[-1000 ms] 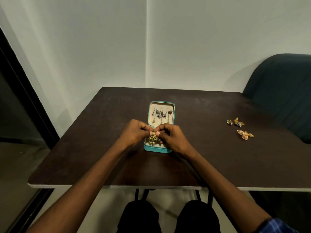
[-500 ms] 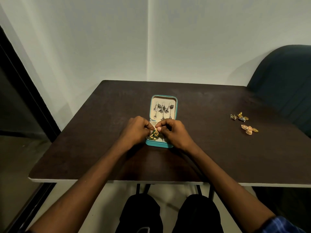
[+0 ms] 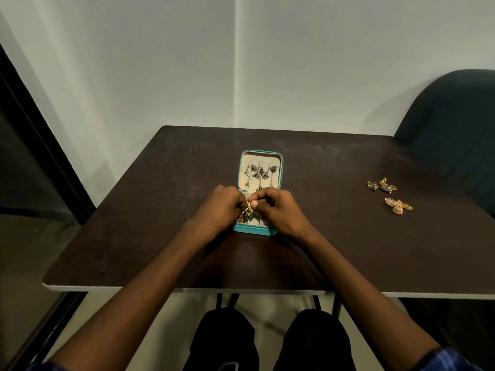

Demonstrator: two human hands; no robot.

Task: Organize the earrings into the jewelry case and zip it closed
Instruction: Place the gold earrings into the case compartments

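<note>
At frame centre, the left hand (image 3: 218, 207) and right hand (image 3: 276, 208) are pinching a green-and-gold earring (image 3: 247, 210) over the open jewelry case (image 3: 258, 192) on the bench (image 3: 334, 242), apparently seating it. Next, the loose earrings (image 3: 388, 195) at right likely need fetching.

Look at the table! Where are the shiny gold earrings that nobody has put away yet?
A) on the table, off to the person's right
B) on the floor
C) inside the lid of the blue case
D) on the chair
A: the loose gold earrings lie on the bare table, well to the right of the open jewelry case, while both hands work a green and gold earring over the case.
</note>
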